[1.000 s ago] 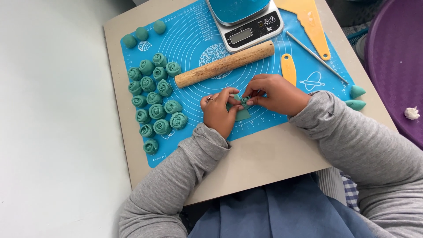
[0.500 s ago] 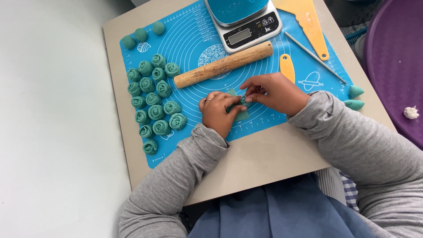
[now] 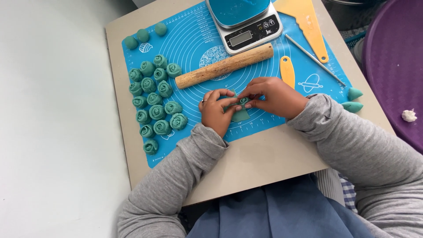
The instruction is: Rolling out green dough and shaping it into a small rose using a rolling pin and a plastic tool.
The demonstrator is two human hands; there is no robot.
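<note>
Hands have drawn closer together over the teal dough piece; the worn camera has shifted slightly.

Over the last second the right hand [image 3: 276,97] has brought its fingertips in against those of the left hand [image 3: 217,110], so that both now pinch the small teal dough piece [image 3: 240,110] between them just above the blue silicone mat [image 3: 194,39]; earlier the two hands sat a little more apart, with the dough showing lower between them. More of a flat, squarish flap of the dough now shows below the fingers. The view has drifted slightly, so the digital scale [image 3: 246,26] sits a little further left in the frame.
</note>
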